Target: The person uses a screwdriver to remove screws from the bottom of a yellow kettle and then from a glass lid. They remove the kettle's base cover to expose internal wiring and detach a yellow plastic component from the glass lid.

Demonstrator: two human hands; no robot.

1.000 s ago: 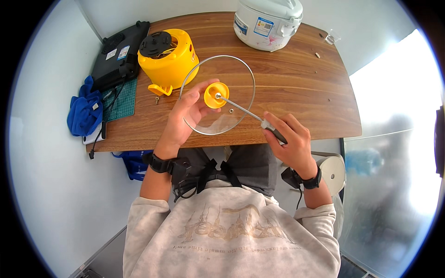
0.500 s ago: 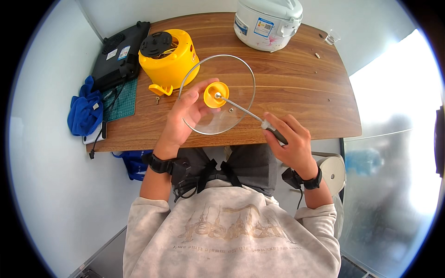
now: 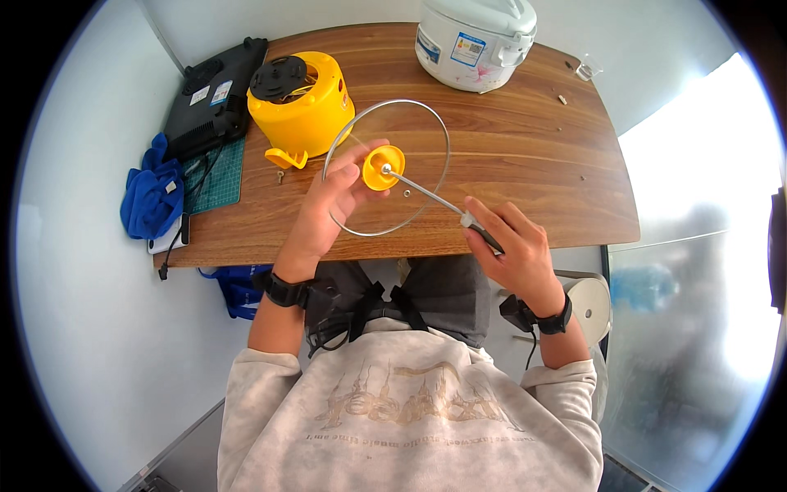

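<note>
A round glass lid (image 3: 422, 135) with a metal rim is held tilted above the table by my left hand (image 3: 328, 197). My left fingers are around the yellow knob (image 3: 395, 156) at its middle. In my right hand (image 3: 515, 250) is a screwdriver (image 3: 434, 197), gripped by its dark handle. Its metal shaft reaches left, and the tip meets the screw (image 3: 386, 169) in the knob's hollow. A small nut (image 3: 407, 193) shows through the glass near the knob.
A yellow appliance base (image 3: 303, 123) stands behind my left hand, beside a black appliance (image 3: 213, 98) and a green cutting mat (image 3: 225, 180). At the back is a white rice cooker (image 3: 471, 49). A blue cloth (image 3: 152, 201) lies far left, and a small screw (image 3: 280, 175) sits near the base.
The lid has tilted slightly, and its rim looks narrower. Both hands keep their hold, with the screwdriver tip still in the knob.
</note>
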